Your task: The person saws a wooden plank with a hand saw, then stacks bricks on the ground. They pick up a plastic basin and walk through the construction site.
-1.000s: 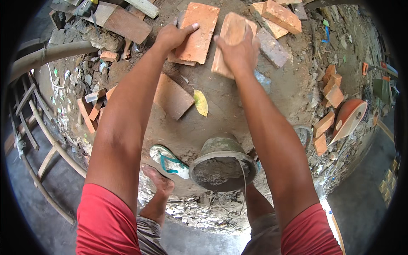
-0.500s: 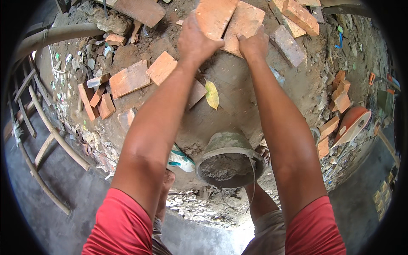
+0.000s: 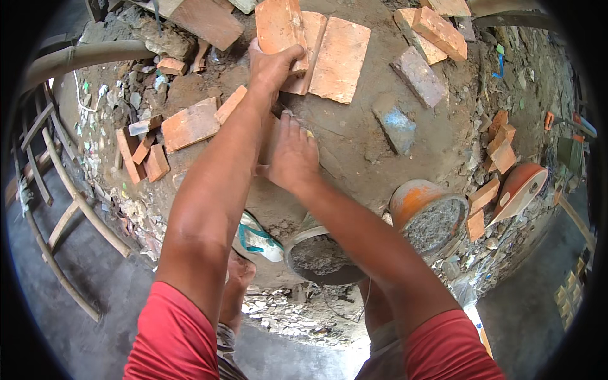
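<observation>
My left hand (image 3: 271,68) grips an orange brick (image 3: 280,28) at the top middle, tilted up with the thumb across its face. Behind that brick a second brick (image 3: 314,31) partly shows, side by side with another flat brick (image 3: 340,60). Nearer to me, my right hand (image 3: 292,152) is closed round a dusty brown brick (image 3: 269,136), fingers along the far end and thumb on the near side. Much of that brick is hidden by the hand and my left forearm. A scrap of yellow leaf (image 3: 310,133) peeks out beside the right fingers.
A bucket of grey mortar (image 3: 323,256) stands between my feet, with an orange bucket of mortar (image 3: 434,221) to its right. Loose bricks (image 3: 190,123) lie left, and more bricks (image 3: 439,33) far right. A blue-stained brick piece (image 3: 396,130) lies right of centre. Bamboo poles (image 3: 82,202) are at left.
My right hand has left the flat brick and come nearer, onto the brown brick. My left hand has lifted and tilted its brick, baring another beneath. The view has shifted, showing the orange bucket.
</observation>
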`<act>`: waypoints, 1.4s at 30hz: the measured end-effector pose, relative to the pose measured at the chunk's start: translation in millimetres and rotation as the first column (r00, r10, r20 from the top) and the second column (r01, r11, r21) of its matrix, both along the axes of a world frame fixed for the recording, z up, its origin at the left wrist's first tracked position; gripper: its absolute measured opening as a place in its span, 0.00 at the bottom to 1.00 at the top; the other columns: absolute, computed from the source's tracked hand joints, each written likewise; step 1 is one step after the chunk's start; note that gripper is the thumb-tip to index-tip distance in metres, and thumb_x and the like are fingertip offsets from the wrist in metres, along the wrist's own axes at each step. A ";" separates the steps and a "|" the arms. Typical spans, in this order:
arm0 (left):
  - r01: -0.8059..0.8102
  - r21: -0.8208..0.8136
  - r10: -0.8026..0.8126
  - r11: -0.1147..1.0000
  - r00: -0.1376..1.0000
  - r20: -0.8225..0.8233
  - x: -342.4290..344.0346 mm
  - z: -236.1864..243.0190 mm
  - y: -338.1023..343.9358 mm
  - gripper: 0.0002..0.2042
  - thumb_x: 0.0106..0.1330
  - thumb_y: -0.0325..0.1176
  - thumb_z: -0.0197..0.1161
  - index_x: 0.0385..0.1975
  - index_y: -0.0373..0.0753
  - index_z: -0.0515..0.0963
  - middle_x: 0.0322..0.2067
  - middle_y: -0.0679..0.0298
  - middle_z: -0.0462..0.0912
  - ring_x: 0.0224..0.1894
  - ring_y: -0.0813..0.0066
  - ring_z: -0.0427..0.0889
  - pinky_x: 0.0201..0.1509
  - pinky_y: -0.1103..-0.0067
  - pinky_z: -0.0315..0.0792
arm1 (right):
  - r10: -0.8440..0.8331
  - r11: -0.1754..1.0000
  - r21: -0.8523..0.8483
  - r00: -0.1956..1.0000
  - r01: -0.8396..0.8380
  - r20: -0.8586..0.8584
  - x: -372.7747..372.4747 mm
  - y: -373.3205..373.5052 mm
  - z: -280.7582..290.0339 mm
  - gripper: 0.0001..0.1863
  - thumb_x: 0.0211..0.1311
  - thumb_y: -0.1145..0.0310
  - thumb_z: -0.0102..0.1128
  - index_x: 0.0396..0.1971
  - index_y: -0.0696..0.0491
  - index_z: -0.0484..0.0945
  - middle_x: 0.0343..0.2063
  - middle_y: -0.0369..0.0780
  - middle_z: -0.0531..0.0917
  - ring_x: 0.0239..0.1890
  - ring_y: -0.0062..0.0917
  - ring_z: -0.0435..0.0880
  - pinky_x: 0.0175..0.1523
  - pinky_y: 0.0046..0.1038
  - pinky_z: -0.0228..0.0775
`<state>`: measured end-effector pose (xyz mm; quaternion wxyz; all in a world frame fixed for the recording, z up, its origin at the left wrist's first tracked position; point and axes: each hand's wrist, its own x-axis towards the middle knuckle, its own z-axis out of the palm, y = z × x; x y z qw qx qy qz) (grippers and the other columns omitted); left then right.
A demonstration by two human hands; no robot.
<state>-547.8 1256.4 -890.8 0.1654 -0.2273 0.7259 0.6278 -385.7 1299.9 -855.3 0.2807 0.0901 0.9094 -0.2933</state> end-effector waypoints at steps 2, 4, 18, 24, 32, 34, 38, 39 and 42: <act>0.073 -0.220 -0.112 0.973 0.980 -0.167 -16.0 -21.3 -5.0 0.41 0.47 0.34 0.79 0.63 0.31 0.66 0.45 0.54 0.84 0.42 0.69 0.85 0.45 0.70 0.83 | 0.022 0.999 -0.024 1.000 -0.021 0.020 5.6 -12.1 -0.1 0.66 0.44 0.49 0.83 0.75 0.63 0.49 0.68 0.51 0.65 0.69 0.46 0.66 0.69 0.46 0.63; 0.116 -0.337 -0.194 0.934 0.959 -0.207 -20.9 -25.0 2.4 0.38 0.47 0.34 0.80 0.59 0.31 0.70 0.45 0.53 0.85 0.41 0.66 0.87 0.47 0.70 0.83 | 0.044 0.999 -0.028 0.996 -0.041 0.078 -0.8 -11.4 -1.6 0.66 0.43 0.50 0.83 0.75 0.62 0.48 0.67 0.51 0.67 0.68 0.45 0.68 0.68 0.46 0.64; 0.052 -0.114 -0.066 0.992 0.990 -0.122 -33.6 -3.6 -48.4 0.55 0.47 0.36 0.79 0.75 0.28 0.53 0.60 0.41 0.77 0.57 0.58 0.82 0.61 0.70 0.79 | -0.169 0.976 0.079 0.939 0.201 -0.299 8.5 175.0 44.6 0.58 0.35 0.49 0.79 0.68 0.62 0.63 0.59 0.55 0.72 0.63 0.48 0.71 0.69 0.49 0.65; -0.236 -0.074 0.224 0.969 0.964 -0.141 57.2 10.4 15.0 0.57 0.50 0.33 0.79 0.76 0.29 0.46 0.65 0.42 0.63 0.66 0.47 0.68 0.75 0.59 0.64 | 0.006 0.995 0.088 0.816 0.055 -0.578 -134.0 220.7 -37.8 0.62 0.41 0.39 0.81 0.71 0.61 0.63 0.65 0.58 0.71 0.70 0.50 0.68 0.73 0.48 0.62; -0.315 -0.225 0.300 0.922 0.949 -0.098 96.3 5.7 106.2 0.50 0.61 0.36 0.73 0.76 0.29 0.45 0.72 0.45 0.50 0.71 0.40 0.59 0.75 0.53 0.59 | 0.124 0.984 0.175 0.791 -0.022 -0.599 -119.5 197.9 -45.5 0.55 0.56 0.41 0.73 0.72 0.62 0.59 0.70 0.57 0.65 0.74 0.49 0.62 0.76 0.49 0.55; -0.273 -0.117 0.264 0.955 0.960 -0.088 103.7 23.4 85.3 0.43 0.64 0.33 0.68 0.75 0.30 0.52 0.72 0.46 0.51 0.73 0.42 0.58 0.77 0.54 0.54 | 0.201 0.963 0.264 0.791 -0.052 -0.578 -85.0 166.5 -24.9 0.53 0.59 0.41 0.70 0.74 0.58 0.58 0.73 0.55 0.61 0.76 0.47 0.58 0.77 0.49 0.52; -0.100 -0.613 -0.083 0.783 0.961 -0.264 144.7 6.1 -26.0 0.41 0.61 0.33 0.69 0.75 0.34 0.57 0.71 0.45 0.56 0.74 0.44 0.57 0.79 0.57 0.51 | 0.394 0.893 0.413 0.748 -0.176 -0.534 -68.1 119.4 -22.7 0.46 0.65 0.40 0.64 0.78 0.40 0.56 0.77 0.47 0.56 0.79 0.43 0.53 0.79 0.50 0.48; -0.070 -0.678 -0.099 0.732 0.973 -0.208 148.6 5.5 -57.1 0.41 0.60 0.31 0.69 0.74 0.35 0.59 0.71 0.45 0.58 0.74 0.44 0.57 0.79 0.57 0.50 | 0.444 0.867 0.464 0.705 -0.182 -0.553 -74.9 116.7 -33.7 0.44 0.66 0.40 0.62 0.78 0.35 0.56 0.78 0.44 0.55 0.80 0.42 0.52 0.79 0.50 0.47; -0.056 -0.813 -0.047 0.579 0.994 -0.102 148.4 -12.9 -162.3 0.45 0.55 0.28 0.71 0.76 0.40 0.57 0.72 0.46 0.57 0.76 0.44 0.55 0.80 0.56 0.49 | 0.465 0.833 0.537 0.692 -0.132 -0.552 -96.4 112.4 -60.7 0.36 0.71 0.41 0.56 0.76 0.23 0.57 0.78 0.38 0.57 0.80 0.43 0.52 0.80 0.49 0.46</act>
